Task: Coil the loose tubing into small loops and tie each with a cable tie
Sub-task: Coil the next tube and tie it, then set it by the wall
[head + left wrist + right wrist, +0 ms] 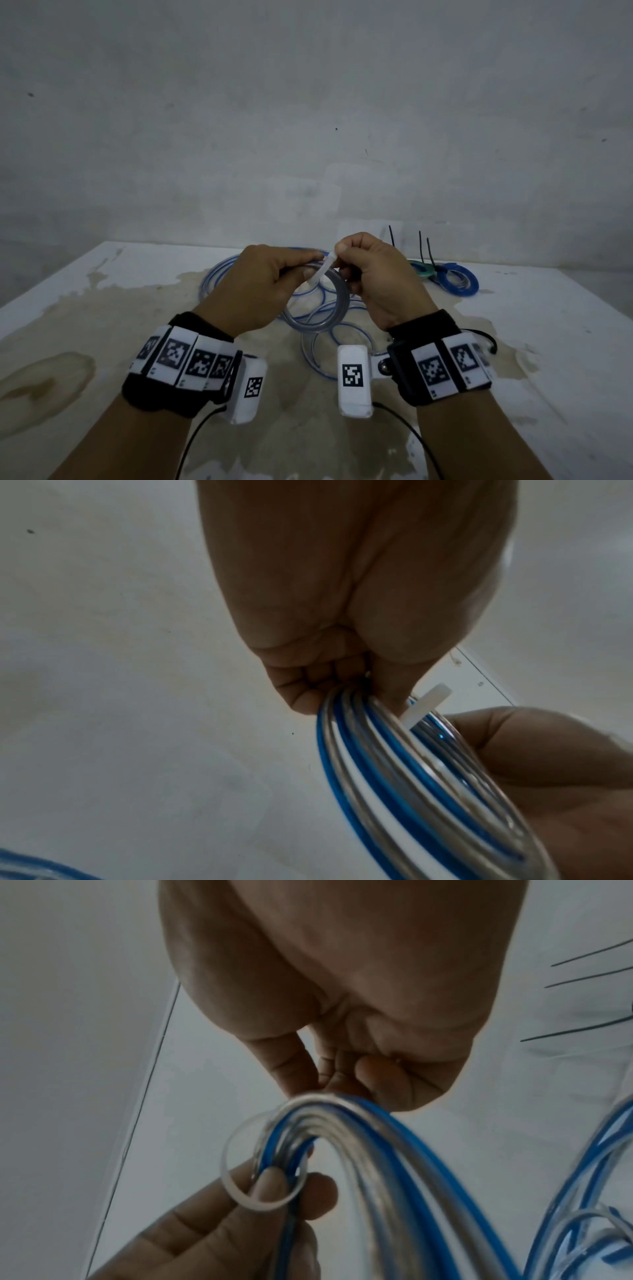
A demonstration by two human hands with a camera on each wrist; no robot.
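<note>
Both hands were raised above the stained white table [513,342], meeting over the loose tubing [318,346] that lay sprawled on it in wide blue and clear curves. The left hand [263,284] had its fingers curled round a small coil [322,308] of clear and blue tubing, thumb pressed against the bundled turns; from the left wrist view the strands ran tight together out from under the fingertips [304,702]. A white cable tie [322,270] was looped round the coil beside that grip. The right hand [373,274] pinched the tie's upper end between thumb and forefinger, its other fingers curled in against the coil (whether they actually gripped the tubing could not be told). In the right wrist view the tie showed as a pale ring [260,1167] round the bundled strands, with the left hand's fingers [274,1183] tucked through it, so the loop was not drawn snug. The tie's square head [435,696] stuck out just past the left thumb in the left wrist view.

Beyond the held coil and to its right, near the table's far edge, lay two finished coils, touching each other: a green one [423,269] nearer the hands and a blue one [459,282] further right. Thin black tie tails [421,246] stood up from them against the grey wall [308,102].
</note>
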